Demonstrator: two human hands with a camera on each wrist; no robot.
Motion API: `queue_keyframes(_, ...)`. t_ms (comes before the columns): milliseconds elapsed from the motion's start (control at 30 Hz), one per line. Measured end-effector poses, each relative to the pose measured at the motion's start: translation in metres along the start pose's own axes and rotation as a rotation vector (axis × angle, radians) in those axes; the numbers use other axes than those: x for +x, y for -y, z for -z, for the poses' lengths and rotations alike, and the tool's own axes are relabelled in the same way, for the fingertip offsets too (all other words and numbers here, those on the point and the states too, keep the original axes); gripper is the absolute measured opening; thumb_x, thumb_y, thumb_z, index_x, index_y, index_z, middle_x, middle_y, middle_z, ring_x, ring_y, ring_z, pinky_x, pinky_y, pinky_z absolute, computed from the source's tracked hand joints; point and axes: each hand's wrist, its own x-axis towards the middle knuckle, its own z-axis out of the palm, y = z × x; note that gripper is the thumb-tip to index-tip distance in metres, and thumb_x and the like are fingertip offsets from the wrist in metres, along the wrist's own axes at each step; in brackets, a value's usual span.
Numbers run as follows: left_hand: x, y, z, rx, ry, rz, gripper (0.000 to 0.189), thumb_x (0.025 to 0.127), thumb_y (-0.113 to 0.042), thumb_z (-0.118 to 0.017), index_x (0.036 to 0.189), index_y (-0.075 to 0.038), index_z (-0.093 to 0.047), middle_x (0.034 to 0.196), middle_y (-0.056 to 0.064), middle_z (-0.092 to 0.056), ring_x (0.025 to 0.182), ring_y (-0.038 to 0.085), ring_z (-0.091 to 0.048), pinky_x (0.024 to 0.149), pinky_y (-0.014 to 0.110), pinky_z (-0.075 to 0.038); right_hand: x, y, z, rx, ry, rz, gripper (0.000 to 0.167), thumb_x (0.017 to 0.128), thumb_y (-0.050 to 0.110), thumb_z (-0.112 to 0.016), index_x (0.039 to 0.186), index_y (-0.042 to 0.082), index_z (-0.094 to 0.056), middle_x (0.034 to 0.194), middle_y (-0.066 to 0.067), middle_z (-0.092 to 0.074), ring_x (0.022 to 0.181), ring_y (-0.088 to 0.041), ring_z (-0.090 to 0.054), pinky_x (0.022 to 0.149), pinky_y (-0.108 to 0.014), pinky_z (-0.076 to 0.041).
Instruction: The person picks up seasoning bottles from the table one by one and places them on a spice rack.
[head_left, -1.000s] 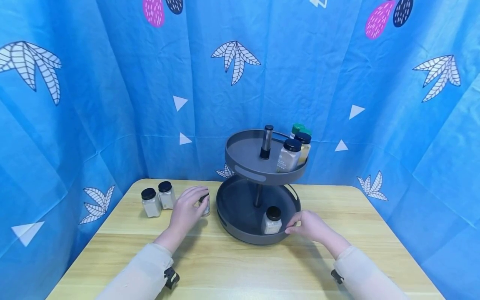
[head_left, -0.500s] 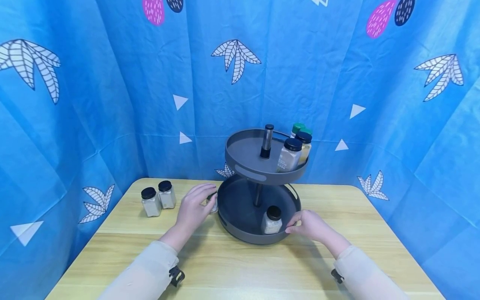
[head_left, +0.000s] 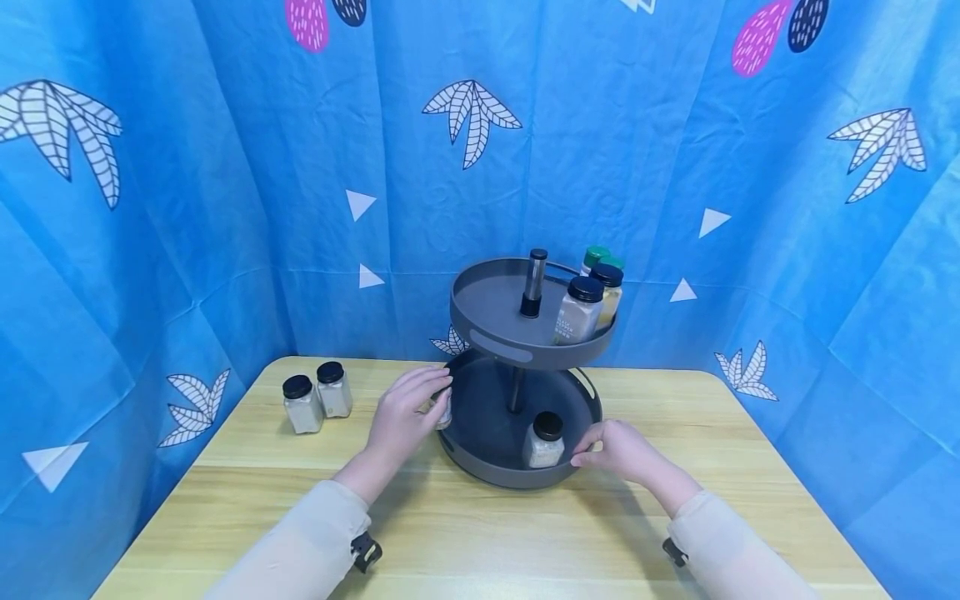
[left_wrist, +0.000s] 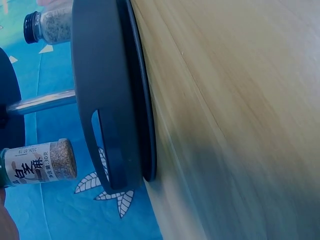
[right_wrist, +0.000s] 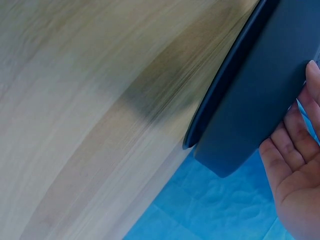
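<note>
My left hand (head_left: 408, 412) holds a small spice jar (left_wrist: 37, 162) of pale seeds with a printed label, near the left rim of the two-tier turntable rack's lower tray (head_left: 480, 473). Its cap is mostly hidden by the fingers. In the left wrist view this jar is off the table, level with the tray's handle slot. At the tray's right side my right hand (head_left: 618, 450) grips the rim, with fingers against the outer wall in the right wrist view. A black-capped jar (head_left: 544, 446) stands inside the tray, close to the right hand.
Several jars, including a black-capped jar (head_left: 577, 315), stand on the right of the upper tray (head_left: 487, 329). Two more black-capped jars, a front jar (head_left: 303, 410) and a back jar (head_left: 335, 393), stand on the table's left. A blue curtain (head_left: 480, 208) hangs behind.
My left hand has moved right with the spice jar, from the table beside the rack to the lower tray's left rim. The right hand and the rack look unmoved.
</note>
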Motion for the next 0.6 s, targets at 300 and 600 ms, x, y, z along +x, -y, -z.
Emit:
queue_keyframes(300, 0.003, -0.011, -0.006, -0.062, 0.002, -0.027, 0.025, 0.080, -0.001, -0.077, 0.104, -0.005, -0.077, 0.111, 0.009, -0.074, 0.107, 0.030, -0.069, 0.096, 0.040, -0.054, 0.000, 0.000, 0.000, -0.004, -0.002, 0.009, 0.007, 0.081, 0.026, -0.083, 0.080, 0.022, -0.078, 0.087, 0.008, -0.072, 0.085, -0.017, -0.068, 0.080, -0.039, -0.056)
queue_keyframes(600, 0.003, -0.017, -0.015, -0.077, 0.012, -0.077, 0.025, 0.080, -0.001, -0.077, 0.105, -0.006, -0.077, 0.112, 0.008, -0.074, 0.110, 0.026, -0.068, 0.097, 0.040, -0.054, 0.001, 0.000, 0.000, -0.005, 0.005, 0.002, 0.007, 0.081, 0.026, -0.083, 0.080, 0.022, -0.078, 0.087, 0.008, -0.072, 0.085, -0.017, -0.068, 0.080, -0.040, -0.056)
